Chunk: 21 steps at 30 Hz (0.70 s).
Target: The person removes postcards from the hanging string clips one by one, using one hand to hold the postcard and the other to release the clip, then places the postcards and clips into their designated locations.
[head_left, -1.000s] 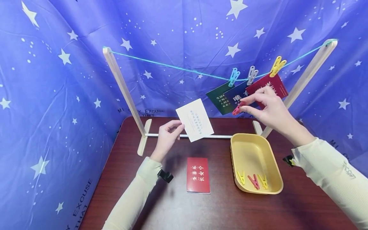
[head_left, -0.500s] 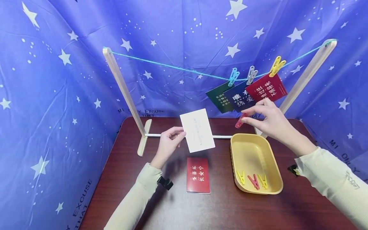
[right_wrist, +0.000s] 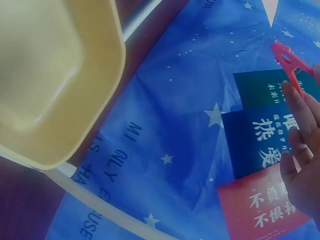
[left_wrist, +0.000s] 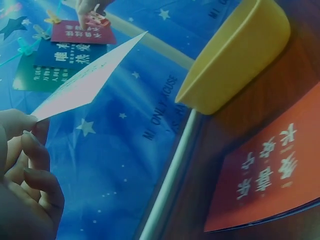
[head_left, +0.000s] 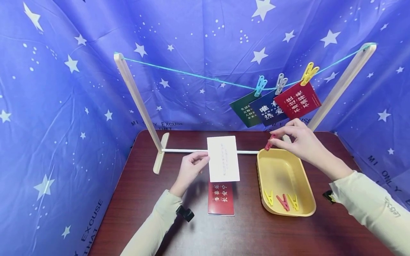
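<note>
1. We found the thin white square card [head_left: 223, 158] mid-frame in the head view, partly overlapping the red rectangular printed card [head_left: 221, 202] lower down; the left wrist view showed the two well apart.
2. Left hand [head_left: 190, 169]: clamped on the white card, thumb and fingers pinching its left edge.
3. Right hand [head_left: 301, 145], right of centre: clamped on the small red plastic clothespin [head_left: 269, 143], thumb against finger, near the upper left corner of the mustard-yellow rectangular plastic basin [head_left: 282, 170] in frame. We couldn't tell whether the pin's own jaws were apart.
4. Handling, white card: we judged it light and fairly stiff, since it stuck out flat from a one-edge pinch. Probably smooth, could swivel or crease; we'd have picked an edge or corner, off the print.
5. Handling, clothespin: we guessed light, hard, springy; best held by the handle ends.
6. Upper right, we noted three printed cards [head_left: 298, 100] hanging under clips on the thin turquoise cord [head_left: 189, 72].
</note>
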Available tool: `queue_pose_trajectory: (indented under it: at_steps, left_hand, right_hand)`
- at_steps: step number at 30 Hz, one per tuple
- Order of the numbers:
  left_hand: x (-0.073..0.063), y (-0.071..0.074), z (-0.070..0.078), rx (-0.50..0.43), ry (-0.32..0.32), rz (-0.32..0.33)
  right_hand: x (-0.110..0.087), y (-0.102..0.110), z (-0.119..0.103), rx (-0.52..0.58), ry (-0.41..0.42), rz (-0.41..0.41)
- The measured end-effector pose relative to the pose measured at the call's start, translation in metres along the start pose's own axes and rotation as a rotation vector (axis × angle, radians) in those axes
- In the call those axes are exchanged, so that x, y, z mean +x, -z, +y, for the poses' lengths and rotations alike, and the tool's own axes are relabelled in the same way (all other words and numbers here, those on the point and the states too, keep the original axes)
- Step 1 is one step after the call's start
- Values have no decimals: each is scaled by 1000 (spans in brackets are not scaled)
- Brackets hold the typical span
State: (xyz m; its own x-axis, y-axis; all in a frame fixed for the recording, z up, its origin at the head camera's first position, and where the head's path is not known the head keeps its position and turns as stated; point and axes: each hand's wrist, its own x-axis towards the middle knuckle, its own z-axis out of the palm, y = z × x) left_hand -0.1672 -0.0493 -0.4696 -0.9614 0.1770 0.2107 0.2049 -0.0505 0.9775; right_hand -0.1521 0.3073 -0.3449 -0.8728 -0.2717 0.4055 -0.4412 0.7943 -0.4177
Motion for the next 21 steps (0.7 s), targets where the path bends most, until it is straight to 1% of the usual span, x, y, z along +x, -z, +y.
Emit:
queue_pose_trajectory:
  at_steps: [5, 12, 16, 21]
  left_hand:
    - [-9, -2, -7, 14, 55, -3]
    - [-18, -4, -21, 56, 154, 4]
    - [-24, -4, -27, 92, 205, -17]
    - [-31, -3, -33, 89, 269, -42]
  right_hand:
    - [-6, -6, 7, 9, -11, -12]
    - [-18, -18, 20, 23, -39, -47]
    - [-25, -26, 26, 45, -55, -67]
    - [-30, -32, 30, 42, -89, -118]
